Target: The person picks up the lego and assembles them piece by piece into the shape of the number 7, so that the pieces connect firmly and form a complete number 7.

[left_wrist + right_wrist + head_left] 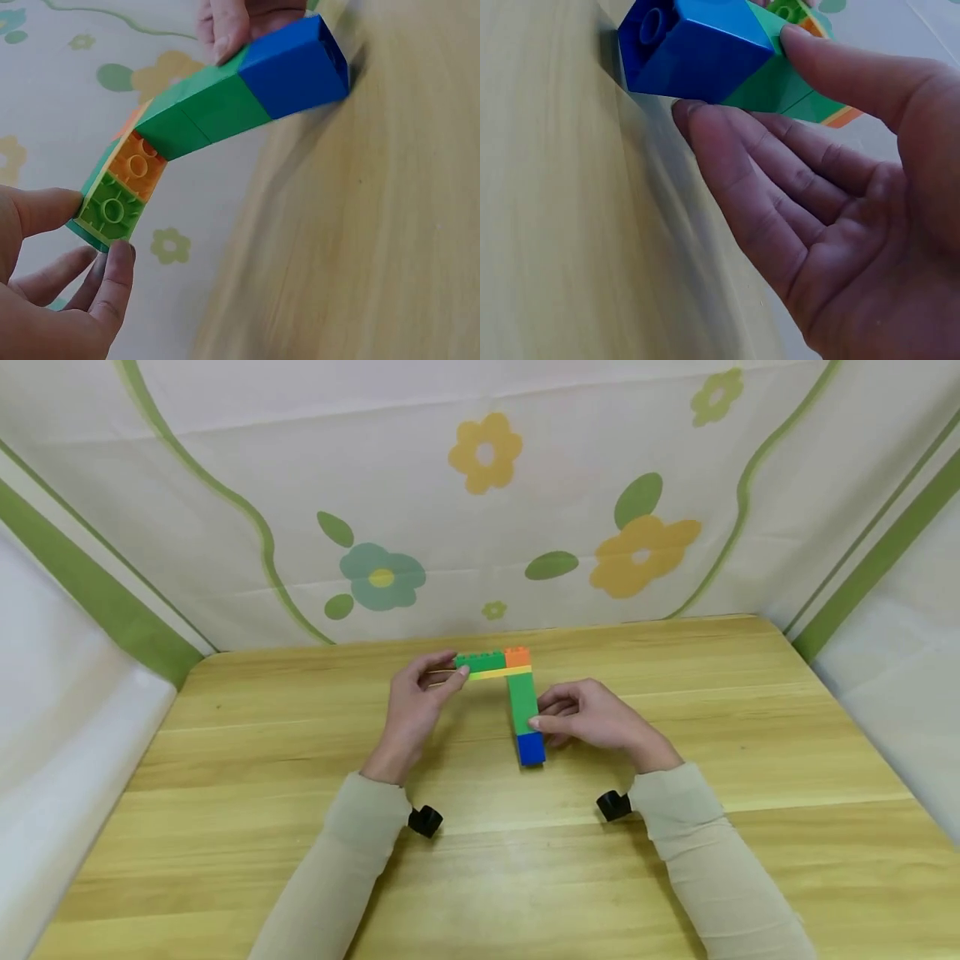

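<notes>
Both hands hold one L-shaped toy brick structure (523, 703) above the wooden table. Its long leg has green bricks (210, 112) and a blue brick (697, 52) at the near end, whose hollow underside shows in the right wrist view. Across the far end runs an arm with an orange brick (517, 657) and a green brick (483, 662) over thin yellow and lime plates. My left hand (412, 710) pinches the free end of that arm between thumb and fingers. With thumb and fingers, my right hand (600, 717) grips the long leg's green part near the blue brick.
A wooden table (495, 877) lies under the hands. Behind it hangs a white cloth (450, 527) printed with flowers and leaves, with more cloth at both sides. Small black wrist devices, one at the left cuff (425, 821) and one at the right (613, 806), stick inward.
</notes>
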Demonstrator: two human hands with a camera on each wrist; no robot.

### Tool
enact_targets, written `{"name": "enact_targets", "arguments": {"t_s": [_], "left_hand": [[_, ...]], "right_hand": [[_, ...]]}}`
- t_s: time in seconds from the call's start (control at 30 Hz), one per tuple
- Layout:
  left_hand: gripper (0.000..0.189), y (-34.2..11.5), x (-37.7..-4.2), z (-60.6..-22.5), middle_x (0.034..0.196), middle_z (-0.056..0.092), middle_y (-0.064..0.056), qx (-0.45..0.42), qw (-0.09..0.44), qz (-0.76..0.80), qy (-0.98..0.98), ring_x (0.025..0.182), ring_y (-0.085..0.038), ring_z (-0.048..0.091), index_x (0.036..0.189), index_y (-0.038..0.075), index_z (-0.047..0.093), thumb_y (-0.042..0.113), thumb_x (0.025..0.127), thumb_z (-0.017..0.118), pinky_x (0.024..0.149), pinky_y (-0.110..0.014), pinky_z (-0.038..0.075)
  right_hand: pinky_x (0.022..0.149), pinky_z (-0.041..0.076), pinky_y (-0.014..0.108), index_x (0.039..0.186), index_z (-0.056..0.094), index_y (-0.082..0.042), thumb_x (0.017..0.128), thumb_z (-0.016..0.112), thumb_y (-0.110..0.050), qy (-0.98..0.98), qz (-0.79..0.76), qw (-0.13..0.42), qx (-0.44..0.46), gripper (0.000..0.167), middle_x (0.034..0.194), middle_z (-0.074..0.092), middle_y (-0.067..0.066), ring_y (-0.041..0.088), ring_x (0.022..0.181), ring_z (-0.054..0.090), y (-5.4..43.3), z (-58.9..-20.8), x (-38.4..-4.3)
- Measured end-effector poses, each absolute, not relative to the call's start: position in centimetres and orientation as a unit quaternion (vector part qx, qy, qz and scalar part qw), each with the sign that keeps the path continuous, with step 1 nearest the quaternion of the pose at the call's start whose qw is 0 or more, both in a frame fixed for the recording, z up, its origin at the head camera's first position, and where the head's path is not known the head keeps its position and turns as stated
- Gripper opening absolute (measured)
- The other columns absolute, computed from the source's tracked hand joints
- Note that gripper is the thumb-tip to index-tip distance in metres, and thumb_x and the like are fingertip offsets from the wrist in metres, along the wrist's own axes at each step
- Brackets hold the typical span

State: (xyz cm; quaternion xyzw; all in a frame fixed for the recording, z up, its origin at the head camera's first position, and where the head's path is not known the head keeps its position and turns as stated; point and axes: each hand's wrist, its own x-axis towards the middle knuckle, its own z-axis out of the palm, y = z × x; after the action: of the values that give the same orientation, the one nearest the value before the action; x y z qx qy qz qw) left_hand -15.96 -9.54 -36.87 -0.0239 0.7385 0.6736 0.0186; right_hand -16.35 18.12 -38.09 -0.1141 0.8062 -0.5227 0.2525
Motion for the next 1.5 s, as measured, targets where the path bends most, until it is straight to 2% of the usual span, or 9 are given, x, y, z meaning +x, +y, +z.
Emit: {"name": "enact_targets", "arguments": {"t_s": [0.13, 0.27, 0.5, 0.87, 1.27, 1.5], "left_hand": [[0.037, -9.3, -16.8, -37.4, 0.136, 0.068, -0.008, -0.032, 0.048, 0.665, 0.745, 0.121, -0.025, 0.067, 0.136, 0.013, 0.071, 0.026, 0.102, 0.077, 0.113, -0.050, 0.055], [0.037, -9.1, -17.7, -37.6, 0.135, 0.068, -0.005, -0.046, 0.077, 0.647, 0.757, 0.119, -0.027, 0.068, 0.134, 0.016, 0.073, 0.031, 0.101, 0.078, 0.112, -0.048, 0.055], [0.037, -8.8, -18.8, -38.2, 0.136, 0.069, -0.006, -0.051, 0.103, 0.630, 0.768, 0.119, -0.031, 0.070, 0.135, 0.013, 0.073, 0.032, 0.102, 0.076, 0.107, -0.047, 0.057], [0.033, -8.5, -19.0, -39.0, 0.138, 0.072, -0.005, -0.072, 0.097, 0.617, 0.777, 0.116, -0.024, 0.069, 0.131, 0.015, 0.078, 0.030, 0.102, 0.077, 0.104, -0.043, 0.058], [0.031, -8.2, -19.5, -39.5, 0.138, 0.073, -0.006, -0.104, 0.085, 0.616, 0.776, 0.127, -0.025, 0.065, 0.129, 0.015, 0.080, 0.029, 0.101, 0.079, 0.109, -0.042, 0.056], [0.027, -8.0, -19.8, -39.6, 0.136, 0.073, -0.007, -0.114, 0.081, 0.617, 0.774, 0.127, -0.026, 0.065, 0.127, 0.015, 0.080, 0.022, 0.102, 0.077, 0.109, -0.042, 0.057]], "right_hand": [[0.086, 0.068, 0.040, 0.140, 0.062, 0.007, 0.102, 0.077, -0.028, 0.807, -0.523, 0.262, -0.086, 0.054, 0.120, 0.077, 0.021, 0.027, 0.092, 0.080, 18.6, -38.3, -16.4], [0.086, 0.068, 0.040, 0.140, 0.062, 0.006, 0.102, 0.076, -0.032, 0.808, -0.519, 0.267, -0.076, 0.056, 0.119, 0.077, 0.020, 0.026, 0.091, 0.080, 18.9, -38.4, -16.6], [0.084, 0.068, 0.038, 0.140, 0.062, 0.006, 0.103, 0.074, -0.032, 0.804, -0.522, 0.280, -0.056, 0.055, 0.113, 0.078, 0.018, 0.024, 0.089, 0.079, 18.8, -38.7, -16.7], [0.081, 0.068, 0.036, 0.128, 0.070, 0.003, 0.101, 0.078, -0.035, 0.798, -0.531, 0.284, -0.031, 0.047, 0.102, 0.079, 0.014, 0.022, 0.088, 0.078, 18.6, -38.8, -16.8], [0.080, 0.068, 0.035, 0.129, 0.072, -0.001, 0.101, 0.078, -0.034, 0.801, -0.540, 0.259, -0.002, 0.043, 0.103, 0.079, 0.012, 0.021, 0.084, 0.078, 18.5, -38.9, -16.8], [0.077, 0.068, 0.035, 0.130, 0.070, -0.002, 0.102, 0.077, -0.032, 0.801, -0.548, 0.243, 0.005, 0.041, 0.100, 0.079, 0.011, 0.020, 0.081, 0.078, 18.3, -39.1, -16.8]]}}
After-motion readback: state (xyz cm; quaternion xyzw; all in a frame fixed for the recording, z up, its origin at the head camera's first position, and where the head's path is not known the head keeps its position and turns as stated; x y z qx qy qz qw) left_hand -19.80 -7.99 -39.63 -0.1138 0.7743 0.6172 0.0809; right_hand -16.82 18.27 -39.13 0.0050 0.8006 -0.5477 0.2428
